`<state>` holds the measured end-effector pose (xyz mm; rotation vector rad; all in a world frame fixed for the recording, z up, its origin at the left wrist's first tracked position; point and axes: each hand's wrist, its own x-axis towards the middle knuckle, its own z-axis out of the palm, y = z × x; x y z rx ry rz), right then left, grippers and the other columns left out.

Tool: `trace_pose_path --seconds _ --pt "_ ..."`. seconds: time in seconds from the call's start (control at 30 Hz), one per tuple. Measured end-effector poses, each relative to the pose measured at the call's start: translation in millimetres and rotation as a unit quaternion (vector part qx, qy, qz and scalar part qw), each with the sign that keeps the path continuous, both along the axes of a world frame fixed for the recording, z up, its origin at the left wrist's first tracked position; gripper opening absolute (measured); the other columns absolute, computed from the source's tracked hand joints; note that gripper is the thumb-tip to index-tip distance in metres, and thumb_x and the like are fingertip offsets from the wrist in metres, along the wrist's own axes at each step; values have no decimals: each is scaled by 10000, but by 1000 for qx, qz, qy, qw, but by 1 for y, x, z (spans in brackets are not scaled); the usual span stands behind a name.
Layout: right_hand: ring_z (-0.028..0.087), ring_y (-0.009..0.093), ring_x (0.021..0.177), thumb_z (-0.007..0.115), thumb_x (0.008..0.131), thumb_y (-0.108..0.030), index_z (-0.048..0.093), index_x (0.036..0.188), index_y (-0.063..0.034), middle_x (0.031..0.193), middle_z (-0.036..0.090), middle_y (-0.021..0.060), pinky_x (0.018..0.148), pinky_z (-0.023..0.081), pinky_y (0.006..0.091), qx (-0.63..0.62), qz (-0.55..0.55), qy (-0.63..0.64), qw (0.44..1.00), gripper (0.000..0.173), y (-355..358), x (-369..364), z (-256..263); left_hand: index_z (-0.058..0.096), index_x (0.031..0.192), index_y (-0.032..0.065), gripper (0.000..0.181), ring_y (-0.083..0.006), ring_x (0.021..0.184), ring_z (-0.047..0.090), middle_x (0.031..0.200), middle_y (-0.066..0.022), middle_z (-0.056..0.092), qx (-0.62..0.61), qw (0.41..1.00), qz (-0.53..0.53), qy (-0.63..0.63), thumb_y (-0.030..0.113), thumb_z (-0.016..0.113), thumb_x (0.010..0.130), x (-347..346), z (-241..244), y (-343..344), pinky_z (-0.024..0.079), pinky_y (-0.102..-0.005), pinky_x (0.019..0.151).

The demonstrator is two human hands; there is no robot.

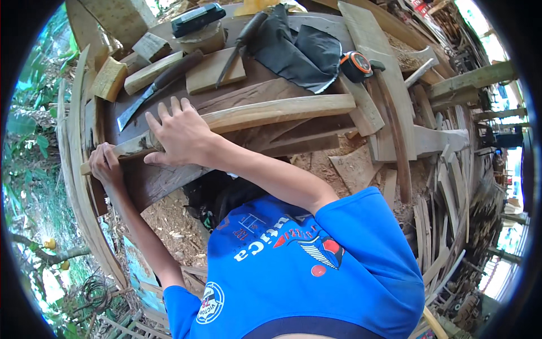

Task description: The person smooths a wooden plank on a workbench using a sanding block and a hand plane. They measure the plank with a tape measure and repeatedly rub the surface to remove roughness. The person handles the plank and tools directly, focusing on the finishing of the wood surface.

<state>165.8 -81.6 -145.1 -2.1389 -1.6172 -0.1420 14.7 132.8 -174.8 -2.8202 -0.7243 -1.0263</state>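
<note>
A long, slightly curved wooden strip (279, 111) lies across the dark wooden workbench (163, 180). At its far left end my left hand (106, 163) has its fingers curled around the wood. My right hand (181, 133) rests palm down over the strip, fingers spread, beside a rough, knotty part (149, 140). Just beyond that hand lie a wide steel chisel (146, 95) with a dark wooden handle and a flat wooden block (218, 71). A narrow, dark tool (237, 46), possibly a file, leans across the block. What the right palm covers is hidden.
Behind are a black cloth (296, 51), an orange and black tape measure (356, 65), a dark boxy object (198, 19) and wood offcuts (109, 79). A long-handled hammer (391, 123) stands at the right against a board (381, 63). Shavings (173, 224) cover the ground.
</note>
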Motion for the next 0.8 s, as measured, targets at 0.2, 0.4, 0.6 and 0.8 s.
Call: trace_pose_path --seconds 0.2,0.4,0.6,0.8 --pt "623 304 754 631 734 -563 598 890 0 790 628 152 718 481 413 -64 -2 40 997 585 -16 5 19 561 659 49 277 -307 656 559 673 -113 584 77 995 -36 -46 155 421 872 -8 -8 7 423 -402 683" --pt "608 259 975 778 630 -393 611 1080 -70 1053 632 118 840 470 385 14 -115 -108 987 578 -162 78 21 540 623 46 272 -308 647 559 632 -129 558 65 996 -20 -56 143 422 848 -3 3 -9 410 -419 661" --pt "616 256 750 769 603 -487 629 908 -64 815 636 73 688 457 375 -15 -127 -114 985 540 -223 116 23 528 582 64 283 -280 622 525 610 -99 541 -39 998 4 -58 154 439 834 3 14 -18 380 -385 673" --pt "596 234 658 718 615 -595 621 825 -67 704 598 52 603 431 350 6 -137 -166 977 577 -202 104 24 514 564 76 273 -262 611 518 597 -83 526 -44 995 25 -82 159 457 818 3 12 -22 374 -367 683"
